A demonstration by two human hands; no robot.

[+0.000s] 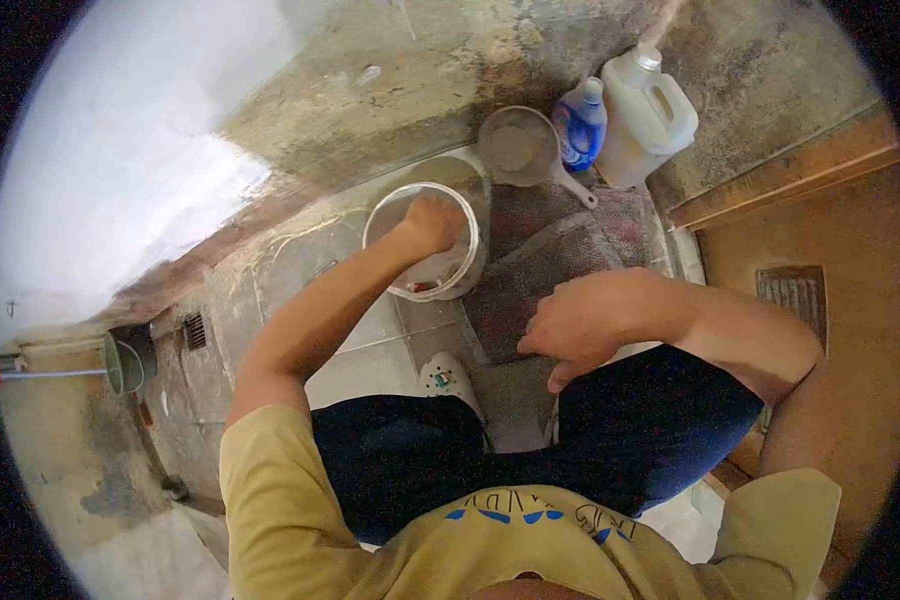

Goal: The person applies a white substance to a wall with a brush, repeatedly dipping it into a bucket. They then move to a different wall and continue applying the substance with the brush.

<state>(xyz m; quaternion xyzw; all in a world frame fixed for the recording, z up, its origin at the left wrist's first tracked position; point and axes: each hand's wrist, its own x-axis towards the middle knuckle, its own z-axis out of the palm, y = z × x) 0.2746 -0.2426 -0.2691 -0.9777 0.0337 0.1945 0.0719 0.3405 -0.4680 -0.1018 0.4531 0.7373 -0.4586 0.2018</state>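
My left hand (pixel 435 222) reaches down inside a white bucket (pixel 479 255) on the floor. Its fingers point into the bucket, and what they touch or hold is hidden. A small reddish patch shows low at the near side of the bucket. My right hand (pixel 582 322) hangs loosely from a bent wrist above my right knee, its thumb apart from the fingers and nothing in it. Beneath it lies a dark reddish patterned mat (pixel 530 270). Beyond the bucket, a pale long-handled dipper (pixel 520 148) leans near the wall.
A blue bottle (pixel 580 125) and a large whitish jug (pixel 645 115) stand against the stained wall. To the right is a brown door (pixel 770 250) with a vent. At far left are a greenish bucket (pixel 126 364) and a floor drain (pixel 195 331). A white clog (pixel 442 378) shows below.
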